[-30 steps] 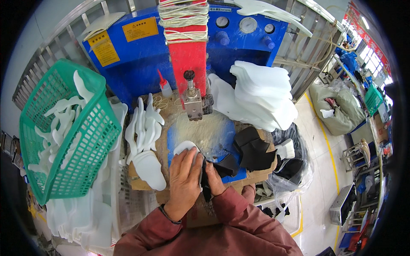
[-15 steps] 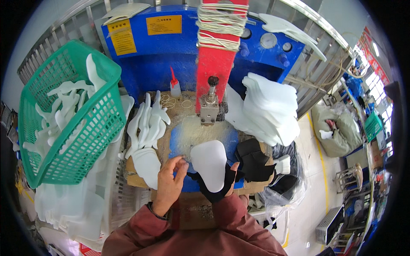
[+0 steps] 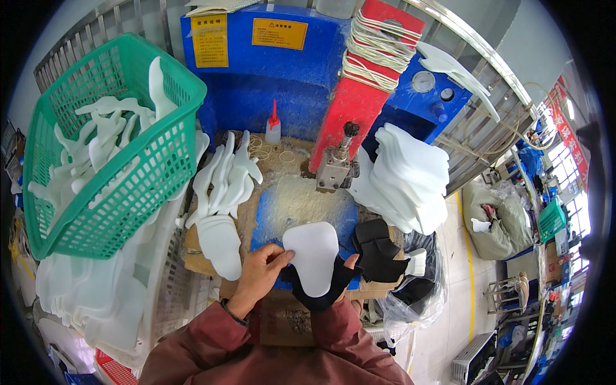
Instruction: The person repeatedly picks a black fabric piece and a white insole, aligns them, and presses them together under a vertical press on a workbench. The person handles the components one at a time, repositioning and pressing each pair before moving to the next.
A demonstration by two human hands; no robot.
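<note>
"What are the hands doing?"

"The left hand (image 3: pixel 260 273) is pinching the left edge of a white panel (image 3: pixel 312 250), thumb and forefinger closing on it. The right hand (image 3: pixel 351 261) is mostly hiding behind a black fabric piece (image 3: pixel 314 303) and is supporting it, with its thumb showing at the right; how far its fingers are curling, I can't tell."

"Where is the panel resting?"

"It's lying over the black piece, its wide end pointing away from the person and its narrow end pointing toward the body. Both are showing in front of a powdery blue board (image 3: pixel 266 212)."

"And around them?"

"Folded black pieces (image 3: pixel 378 253) are lying just to the right, and curvy white pieces (image 3: pixel 221 240) are overlapping to the left. Further left, a green basket (image 3: pixel 122 208) is holding more."

"Beyond that?"

"A metal head (image 3: pixel 335 168) is hanging below a slanting red arm (image 3: pixel 350 106), a white stack (image 3: pixel 410 176) is leaning to its right, and a red-tipped bottle (image 3: pixel 273 133) is standing near the blue machine (image 3: pixel 276 74)."
</note>
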